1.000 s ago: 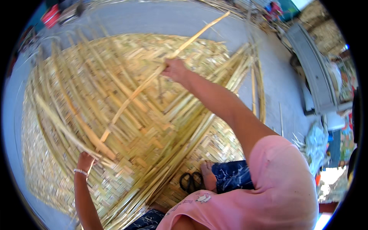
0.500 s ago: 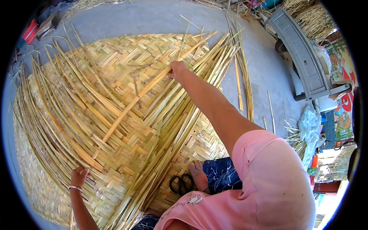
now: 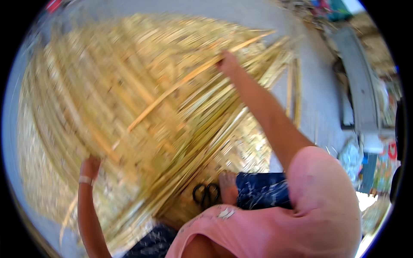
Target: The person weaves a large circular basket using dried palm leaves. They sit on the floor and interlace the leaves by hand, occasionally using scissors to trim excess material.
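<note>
My right hand is closed around a long flat yellow reed strip, held slantwise above a large woven mat. One end of the strip pokes out past my fist toward the upper right; the other runs down to the lower left. At the mat's left side, my left hand is closed, fingers curled and blurred, low over loose reed strips. Whatever it grips cannot be made out. A thin pale strip end shows beside my left forearm. Between my hands lies a thick diagonal bundle of reeds.
Black-handled scissors lie on the mat near my bare foot. More long reeds rest on the grey floor beyond the mat. A grey metal cart stands at the right, with a pale plastic bag near it.
My right hand has moved right and slightly up with the reed strip. My left hand sits higher in view, still closed. The whole view has shifted and blurred.
</note>
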Demonstrator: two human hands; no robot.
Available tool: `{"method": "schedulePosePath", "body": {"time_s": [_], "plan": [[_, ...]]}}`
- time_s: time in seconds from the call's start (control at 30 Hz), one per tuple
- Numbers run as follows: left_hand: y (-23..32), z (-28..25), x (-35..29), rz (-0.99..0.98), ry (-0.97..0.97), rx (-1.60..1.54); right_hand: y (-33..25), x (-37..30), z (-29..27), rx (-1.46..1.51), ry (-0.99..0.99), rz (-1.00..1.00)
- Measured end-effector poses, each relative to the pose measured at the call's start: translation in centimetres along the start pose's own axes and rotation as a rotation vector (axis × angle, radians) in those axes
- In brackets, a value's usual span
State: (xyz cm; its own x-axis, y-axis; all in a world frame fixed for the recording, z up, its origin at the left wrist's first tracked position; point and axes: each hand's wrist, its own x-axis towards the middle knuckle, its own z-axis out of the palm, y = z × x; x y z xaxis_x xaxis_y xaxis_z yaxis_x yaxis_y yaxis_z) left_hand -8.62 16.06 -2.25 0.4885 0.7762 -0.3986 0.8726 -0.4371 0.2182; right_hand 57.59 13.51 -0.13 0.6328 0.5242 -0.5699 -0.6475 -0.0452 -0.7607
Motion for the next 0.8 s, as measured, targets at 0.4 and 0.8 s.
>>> {"method": "schedulePosePath", "body": {"time_s": [0.4, 0.8], "plan": [[4.9, -2.6, -3.6, -0.178, -0.109, -0.224, 0.6, -6.5, -1.9, -0.500, -0.443, 0.185], [6.4, -3.5, -3.2, -0.144, -0.191, -0.002, -2.1, -8.3, -1.7, -0.624, -0.514, 0.131]]}}
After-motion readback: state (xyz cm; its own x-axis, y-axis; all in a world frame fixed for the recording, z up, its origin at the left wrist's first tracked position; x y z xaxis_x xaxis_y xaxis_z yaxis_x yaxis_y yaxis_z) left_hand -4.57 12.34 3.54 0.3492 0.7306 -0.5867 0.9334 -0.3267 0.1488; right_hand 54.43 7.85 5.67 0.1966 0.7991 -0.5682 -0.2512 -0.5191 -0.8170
